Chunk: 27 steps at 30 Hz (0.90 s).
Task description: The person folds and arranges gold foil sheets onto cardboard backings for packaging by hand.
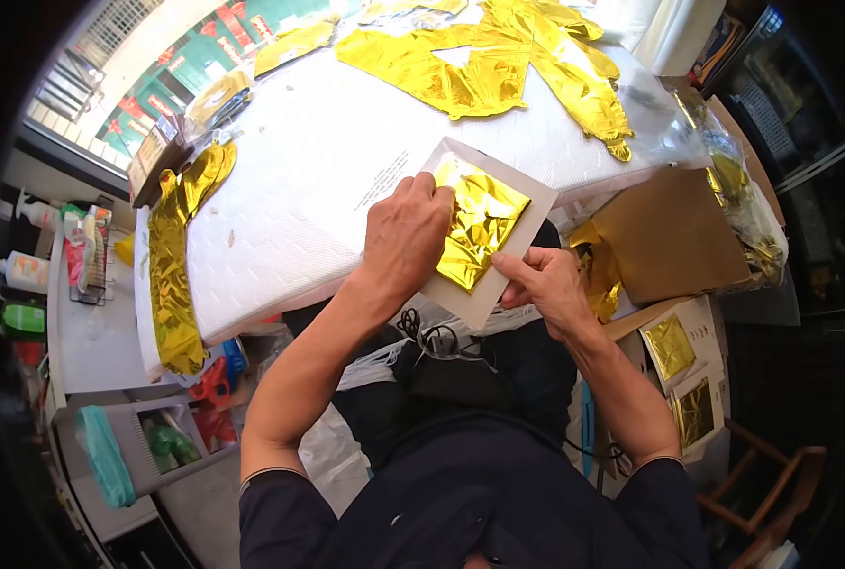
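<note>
A flat, folded gold foil balloon (pixel 479 223) lies on a pale grey card (pixel 467 305) held over the near edge of the white quilted mattress (pixel 290 180). My left hand (pixel 408 228) has its fingers curled at the balloon's upper left edge and grips it there; the fingertips are partly hidden. With thumb on top and fingers beneath, my right hand (pixel 544 284) pinches the card's lower right edge, close to the foil. Larger unfolded gold foil balloons (pixel 479 71) are spread flat at the far side, and a long one (pixel 171 275) drapes over the left edge.
On the right, an open cardboard box (pixel 683 237) holds gold foil, beside plastic bags (pixel 749 204). Below it, cards with folded foil (pixel 671 348) lie stacked near a wooden stool (pixel 773 493). Shelves with bottles (pixel 24 321) stand left. A black cable (pixel 441 339) hangs over my lap.
</note>
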### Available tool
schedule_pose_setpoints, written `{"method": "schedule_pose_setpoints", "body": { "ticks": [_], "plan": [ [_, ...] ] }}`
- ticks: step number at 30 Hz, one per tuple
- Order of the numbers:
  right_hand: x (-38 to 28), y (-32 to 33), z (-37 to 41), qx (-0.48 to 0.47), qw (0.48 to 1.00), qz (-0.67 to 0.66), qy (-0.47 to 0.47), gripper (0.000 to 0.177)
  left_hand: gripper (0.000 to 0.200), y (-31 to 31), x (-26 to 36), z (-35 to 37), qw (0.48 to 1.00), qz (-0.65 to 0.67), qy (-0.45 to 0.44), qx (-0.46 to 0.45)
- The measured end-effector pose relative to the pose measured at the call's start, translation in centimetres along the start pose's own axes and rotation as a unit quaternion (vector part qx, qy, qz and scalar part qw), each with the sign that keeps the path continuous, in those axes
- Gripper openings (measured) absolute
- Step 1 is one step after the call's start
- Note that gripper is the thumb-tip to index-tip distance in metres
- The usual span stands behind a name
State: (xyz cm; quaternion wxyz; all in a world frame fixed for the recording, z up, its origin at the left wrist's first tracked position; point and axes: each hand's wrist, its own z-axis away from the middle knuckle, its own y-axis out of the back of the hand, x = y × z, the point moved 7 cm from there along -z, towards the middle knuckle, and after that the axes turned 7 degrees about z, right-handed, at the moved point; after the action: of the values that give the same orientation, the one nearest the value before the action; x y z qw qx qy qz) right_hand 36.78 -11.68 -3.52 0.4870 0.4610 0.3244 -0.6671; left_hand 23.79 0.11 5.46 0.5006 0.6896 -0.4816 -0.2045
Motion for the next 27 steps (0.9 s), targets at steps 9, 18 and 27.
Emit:
{"method": "schedule_pose_setpoints", "body": {
  "ticks": [9, 18, 27],
  "plan": [
    [-0.6, -2.3, -0.6, 0.001, 0.998, -0.054, 0.022, 0.029, 0.011, 0.5, 1.4, 0.0, 0.999, 0.044, -0.006, -0.029],
    [-0.8, -3.8, -1.1, -0.002, 0.998, -0.058, 0.018, 0.028, 0.012, 0.8, 1.1, 0.1, 0.995, -0.012, 0.027, -0.092],
    [-0.9, -4.2, -1.2, -0.035, 0.997, -0.069, 0.024, 0.028, 0.014, 1.3, -0.1, -0.1, 0.994, 0.048, 0.051, -0.082]
  ]
}}
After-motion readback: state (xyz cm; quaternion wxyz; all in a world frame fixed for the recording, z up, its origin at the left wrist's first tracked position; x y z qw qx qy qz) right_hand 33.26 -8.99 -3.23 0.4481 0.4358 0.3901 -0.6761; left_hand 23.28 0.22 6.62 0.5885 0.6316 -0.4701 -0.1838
